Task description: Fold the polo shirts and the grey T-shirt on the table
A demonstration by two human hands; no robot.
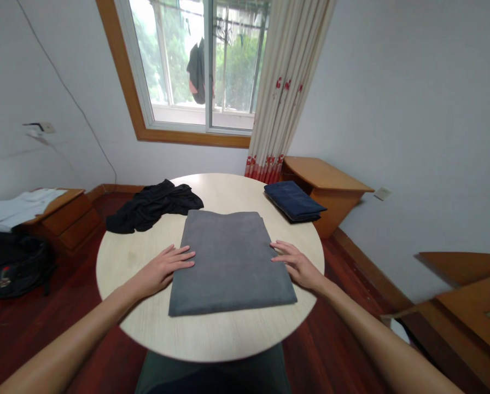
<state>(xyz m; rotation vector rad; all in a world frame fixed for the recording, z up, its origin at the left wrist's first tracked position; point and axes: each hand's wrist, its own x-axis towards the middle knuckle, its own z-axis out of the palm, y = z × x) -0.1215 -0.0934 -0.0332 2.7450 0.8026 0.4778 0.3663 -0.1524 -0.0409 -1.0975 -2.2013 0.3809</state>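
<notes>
A grey folded piece of cloth point(231, 262), perhaps a garment, lies flat on a round pale wooden table point(212, 342). Its far edge dips slightly in the middle. My left hand point(167, 268) rests at the cloth's left edge, fingers stretched out with the tips on the fabric. At the right edge, my right hand point(292, 262) has its fingers extended, the tips touching the border of the cloth. Neither hand grips anything. Beyond the left hand lies a crumpled black cloth point(155, 205). A dark blue folded stack of cloth point(294, 200) sits at the far right of the table.
A wooden desk point(327, 175) stands behind the table at right, beside a long curtain point(286, 93) and a window point(199, 65). On the left are a low drawer cabinet point(70, 219) and a black bag point(15, 265). Wooden furniture point(470, 312) is at lower right.
</notes>
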